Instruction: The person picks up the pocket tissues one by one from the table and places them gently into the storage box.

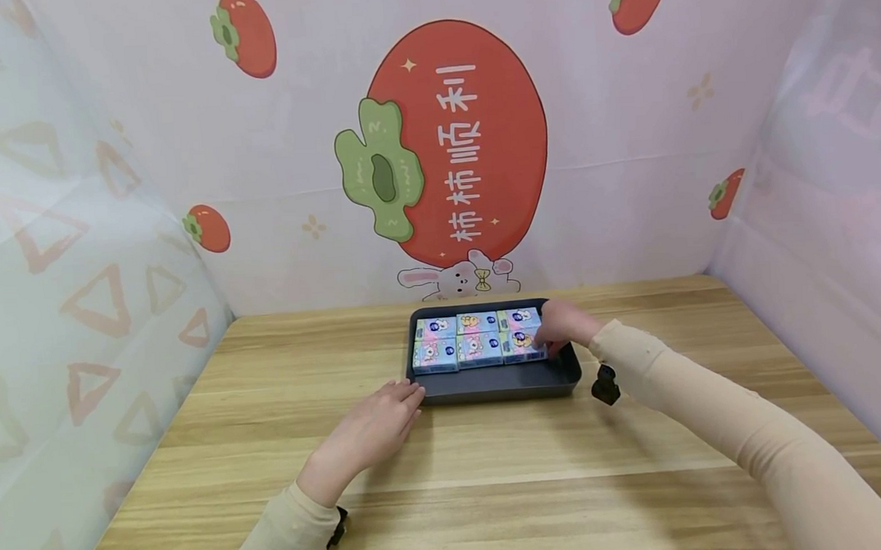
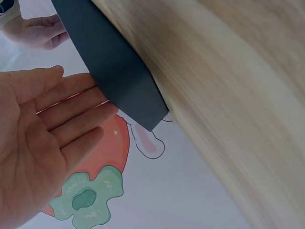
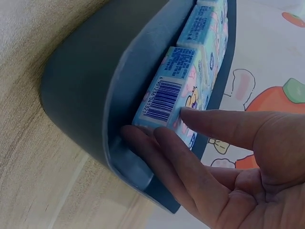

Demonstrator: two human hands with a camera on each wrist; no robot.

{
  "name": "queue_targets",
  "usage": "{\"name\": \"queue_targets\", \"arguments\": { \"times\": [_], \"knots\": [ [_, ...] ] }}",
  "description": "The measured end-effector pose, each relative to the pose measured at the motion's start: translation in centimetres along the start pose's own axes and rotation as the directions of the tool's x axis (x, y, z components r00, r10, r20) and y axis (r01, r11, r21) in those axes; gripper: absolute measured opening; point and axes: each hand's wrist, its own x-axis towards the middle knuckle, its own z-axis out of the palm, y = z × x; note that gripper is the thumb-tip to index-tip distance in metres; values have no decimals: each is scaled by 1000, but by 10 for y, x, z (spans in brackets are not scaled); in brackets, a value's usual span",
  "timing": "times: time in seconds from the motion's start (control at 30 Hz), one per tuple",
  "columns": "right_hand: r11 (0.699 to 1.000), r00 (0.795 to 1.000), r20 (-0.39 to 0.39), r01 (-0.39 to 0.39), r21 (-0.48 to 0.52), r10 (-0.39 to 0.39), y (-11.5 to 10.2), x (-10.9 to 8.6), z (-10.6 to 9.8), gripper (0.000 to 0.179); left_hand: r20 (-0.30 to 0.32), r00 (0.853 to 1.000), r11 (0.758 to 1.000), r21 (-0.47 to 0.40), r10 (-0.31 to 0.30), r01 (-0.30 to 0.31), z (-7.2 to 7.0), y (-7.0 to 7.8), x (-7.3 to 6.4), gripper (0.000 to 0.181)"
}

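A dark grey tray [image 1: 489,381] holds several light-blue tissue packs with cartoon prints, laid in two rows against its far side. My right hand [image 1: 566,323] reaches into the tray's right end. In the right wrist view its thumb lies on the top edge of the near-right tissue pack [image 3: 164,98], and the fingertips meet that pack's end by the barcode, pinching it. At the tray's near-left corner, my left hand [image 1: 380,421] touches the outer wall with straight fingers. The left wrist view shows its palm facing the camera and fingertips against the tray wall [image 2: 114,67].
The tray stands on a wood-grain table [image 1: 450,488], near its back edge. Behind rises a pale backdrop [image 1: 607,210] printed with persimmons and a rabbit. Similar cloth walls flank both sides. Inside the tray, bare floor shows along the near side.
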Motion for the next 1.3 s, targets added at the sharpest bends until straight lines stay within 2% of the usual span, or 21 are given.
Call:
{"name": "queue_targets", "arguments": {
  "times": [0.3, 0.63, 0.87, 1.1, 1.3],
  "knots": [
    [1000, 1000, -12, 0, -2, 0, -1, -2, 2, 37, 1, 1000, 1000, 3, 0, 0, 1, 0, 1, 34],
    [999, 998, -47, 40, -17, -41, 0, 2, 4, 27, -5, 1000, 1000, 2, 11, -11, 1, -2, 1, 34],
    [999, 998, -56, 31, -38, -33, 0, 4, 4, 21, -11, 1000, 1000, 3, 17, -16, 1, -3, 2, 33],
    [998, 993, -93, 69, -9, -70, 8, 6, 7, 14, -13, 1000, 1000, 7, 20, -20, 1, -4, 1, 33],
    [994, 987, -117, 113, -13, -113, 13, 0, 5, 20, 1, 1000, 1000, -11, 21, -21, 0, -4, 1, 33]
  ]
}}
